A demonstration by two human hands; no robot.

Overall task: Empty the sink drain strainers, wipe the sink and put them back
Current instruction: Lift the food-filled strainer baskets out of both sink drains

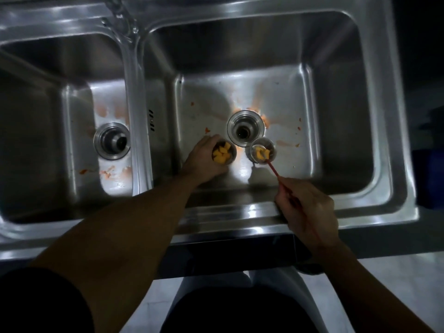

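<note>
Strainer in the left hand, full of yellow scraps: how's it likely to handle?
The strainer looks like rigid metal, so probably stiff. It is heaped with yellow chunks, so tilting would likely spill them. The smeared sink suggests it may be greasy and slippery.

Double-bowl sink (240, 213): stainless steel, smooth, with a satin sheen and bright highlights along the rim; bowl floors dulled by matt orange smears (105, 111). Drain fittings (255, 121) and tap (125, 18): polished, mirror-glossy metal. Strainer cup (233, 155) and second strainer cup (270, 145): shiny metal, holding moist-looking yellow food pieces (220, 156). Thin red rod (274, 170): smooth, material not discernible
</note>
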